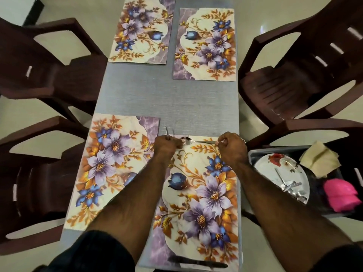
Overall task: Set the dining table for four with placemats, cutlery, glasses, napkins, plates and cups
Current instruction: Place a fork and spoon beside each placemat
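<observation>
Four floral placemats lie on the grey table (167, 99): far left (141, 30), far right (206, 46), near left (112, 165) and near right (202, 193). My right hand (232, 147) pinches the handle of a spoon (196, 141) that lies along the far edge of the near right placemat. My left hand (167, 144) grips cutlery (167, 132) whose thin metal ends stick up from the fist, just left of the spoon's bowl.
Dark brown chairs stand on both sides of the table (55, 61) (306, 71) (33, 179). On the near right chair a tray (253, 154) holds a flower-printed plate (282, 173) with loose cutlery (292, 186), folded napkins (318, 160) and pink cups (341, 195).
</observation>
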The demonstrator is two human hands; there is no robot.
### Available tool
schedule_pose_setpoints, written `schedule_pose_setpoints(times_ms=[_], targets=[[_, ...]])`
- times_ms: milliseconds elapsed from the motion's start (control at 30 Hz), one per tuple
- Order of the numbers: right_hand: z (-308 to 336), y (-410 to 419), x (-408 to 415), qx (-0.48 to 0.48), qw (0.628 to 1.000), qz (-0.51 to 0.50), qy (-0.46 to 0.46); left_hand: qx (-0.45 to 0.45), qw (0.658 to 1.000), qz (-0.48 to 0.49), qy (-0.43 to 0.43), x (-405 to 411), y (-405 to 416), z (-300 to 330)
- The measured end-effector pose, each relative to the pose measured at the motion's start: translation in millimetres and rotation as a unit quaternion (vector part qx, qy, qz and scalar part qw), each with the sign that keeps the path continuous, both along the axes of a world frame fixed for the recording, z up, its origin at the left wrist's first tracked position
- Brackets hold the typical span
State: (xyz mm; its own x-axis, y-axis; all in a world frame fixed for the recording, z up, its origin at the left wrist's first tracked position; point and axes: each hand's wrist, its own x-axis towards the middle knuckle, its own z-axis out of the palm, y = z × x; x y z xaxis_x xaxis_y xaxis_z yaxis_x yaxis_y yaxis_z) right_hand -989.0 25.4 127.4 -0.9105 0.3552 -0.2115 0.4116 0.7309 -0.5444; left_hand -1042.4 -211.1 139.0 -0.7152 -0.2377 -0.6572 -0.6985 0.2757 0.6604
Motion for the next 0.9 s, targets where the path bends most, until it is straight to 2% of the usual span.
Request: schedule_pose_setpoints(times_ms=[100, 200, 300, 367, 433, 533, 567, 633, 700, 800, 900], targets=[[-3, 3, 0, -0.025, 1.000, -0.005, 0.003, 0.009, 1.000, 0.010, 0.004, 3, 0, 2], [3, 2, 4, -0.088, 0.994, -0.068, 0.018, -0.012, 0.999, 0.023, 0.022, 10, -5, 18], [16, -5, 23, -0.122, 0.986, -0.101, 0.050, 0.098, 0.992, 0.070, 0.037, 33, -10, 36], [23, -17, 42, -0.216, 0.972, -0.093, 0.020, 0.212, 0.971, 0.105, 0.032, 51, -13, 43], [32, -31, 61, -0.355, 0.931, -0.081, -0.032, 0.284, 0.952, 0.109, 0.042, 63, -12, 48], [54, -44, 85, -0.519, 0.837, -0.067, -0.160, 0.334, 0.939, 0.051, 0.061, 73, 2, 60], [58, -45, 93, -0.549, 0.813, -0.049, -0.186, 0.339, 0.938, 0.032, 0.062, 77, 9, 66], [59, -51, 99, -0.579, 0.792, -0.008, -0.194, 0.335, 0.941, 0.005, 0.056, 77, 18, 70], [57, -51, 103, -0.586, 0.794, -0.015, -0.162, 0.329, 0.943, -0.031, 0.049, 80, 23, 71], [54, -36, 104, -0.560, 0.817, -0.082, -0.109, 0.278, 0.955, -0.079, 0.072, 87, 22, 80], [48, -15, 102, -0.517, 0.849, -0.091, -0.058, 0.205, 0.975, -0.033, 0.083, 86, 6, 75]])
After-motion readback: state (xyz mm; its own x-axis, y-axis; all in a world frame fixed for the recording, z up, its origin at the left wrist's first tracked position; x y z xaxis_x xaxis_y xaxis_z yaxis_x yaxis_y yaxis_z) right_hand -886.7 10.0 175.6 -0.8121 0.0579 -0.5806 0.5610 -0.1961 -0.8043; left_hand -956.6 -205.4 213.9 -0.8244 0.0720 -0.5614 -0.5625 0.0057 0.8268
